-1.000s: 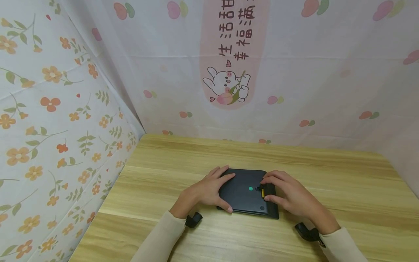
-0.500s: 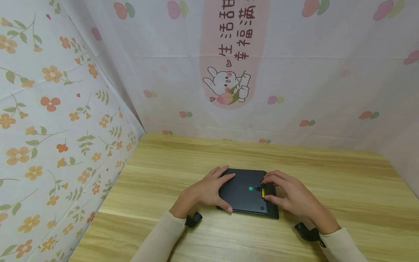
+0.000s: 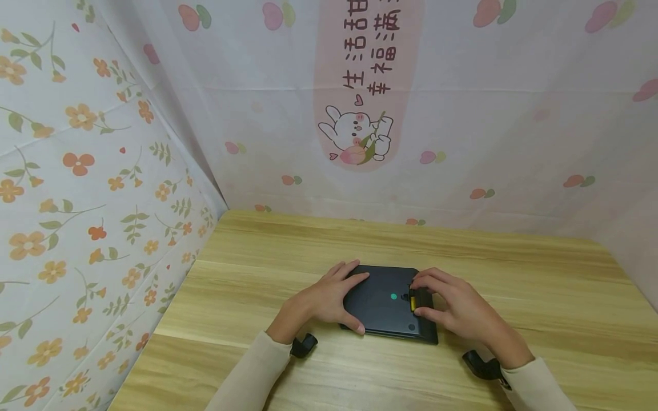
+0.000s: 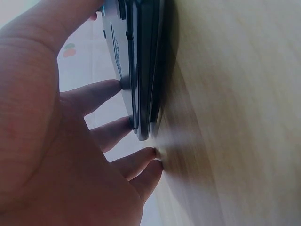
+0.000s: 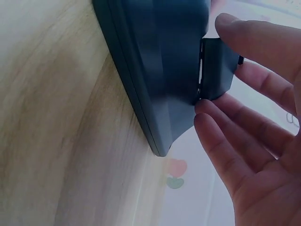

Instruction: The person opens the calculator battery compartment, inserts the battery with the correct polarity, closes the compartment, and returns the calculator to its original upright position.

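Observation:
A dark calculator (image 3: 379, 308) lies back side up on the table. In the head view, my left hand (image 3: 329, 297) rests on its left end with fingers spread, the thumb at the near edge. My right hand (image 3: 460, 305) pinches the small black battery cover (image 3: 423, 297) at the other end. The right wrist view shows this cover (image 5: 217, 68) standing up from the back, with the thumb on one side and fingers behind. Beside it, a yellow battery (image 3: 413, 303) shows in the opening. The left wrist view shows fingertips touching the calculator's edge (image 4: 141, 70).
The wood-grain table (image 3: 277, 245) runs back to a printed cloth (image 3: 462, 114). A flowered cloth (image 3: 77, 200) hangs along the left side. Each wrist carries a black camera mount, such as the one at the right wrist (image 3: 483, 364).
Both hands and the calculator stay nearly in place. The right fingers have shifted a little at the cover, and slightly more of the yellow battery shows than one second ago.

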A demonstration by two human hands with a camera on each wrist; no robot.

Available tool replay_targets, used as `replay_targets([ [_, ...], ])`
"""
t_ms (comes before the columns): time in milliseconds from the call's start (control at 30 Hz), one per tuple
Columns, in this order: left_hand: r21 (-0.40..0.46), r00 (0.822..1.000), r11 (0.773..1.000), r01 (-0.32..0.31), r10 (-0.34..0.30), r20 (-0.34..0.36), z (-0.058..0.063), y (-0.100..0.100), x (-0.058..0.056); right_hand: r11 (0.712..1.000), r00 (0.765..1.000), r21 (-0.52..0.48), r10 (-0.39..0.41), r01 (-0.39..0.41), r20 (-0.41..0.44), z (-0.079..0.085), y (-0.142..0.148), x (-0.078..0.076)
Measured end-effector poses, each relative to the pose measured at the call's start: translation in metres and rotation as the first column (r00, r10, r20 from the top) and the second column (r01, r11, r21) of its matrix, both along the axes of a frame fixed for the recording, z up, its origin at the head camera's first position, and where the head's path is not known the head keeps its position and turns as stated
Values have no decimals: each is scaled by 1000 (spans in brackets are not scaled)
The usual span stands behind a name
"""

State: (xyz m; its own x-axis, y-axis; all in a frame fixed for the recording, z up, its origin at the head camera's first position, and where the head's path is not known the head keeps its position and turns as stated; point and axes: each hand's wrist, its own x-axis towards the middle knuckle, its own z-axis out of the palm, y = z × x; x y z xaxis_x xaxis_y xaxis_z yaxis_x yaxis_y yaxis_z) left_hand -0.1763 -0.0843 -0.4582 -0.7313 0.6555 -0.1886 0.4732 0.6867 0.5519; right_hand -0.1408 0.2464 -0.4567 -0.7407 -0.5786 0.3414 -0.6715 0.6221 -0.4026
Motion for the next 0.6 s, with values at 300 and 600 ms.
replay_targets([
  [300,-5,1000,1000,1,-1,-1,-2,0,-1,1000,1000,-16,6,-6,3,-2,0,0],
  [600,-11,1000,1000,-3,3,4,-2,0,-1,1000,1000,-17,7,-7,-4,-1,-1,0],
])
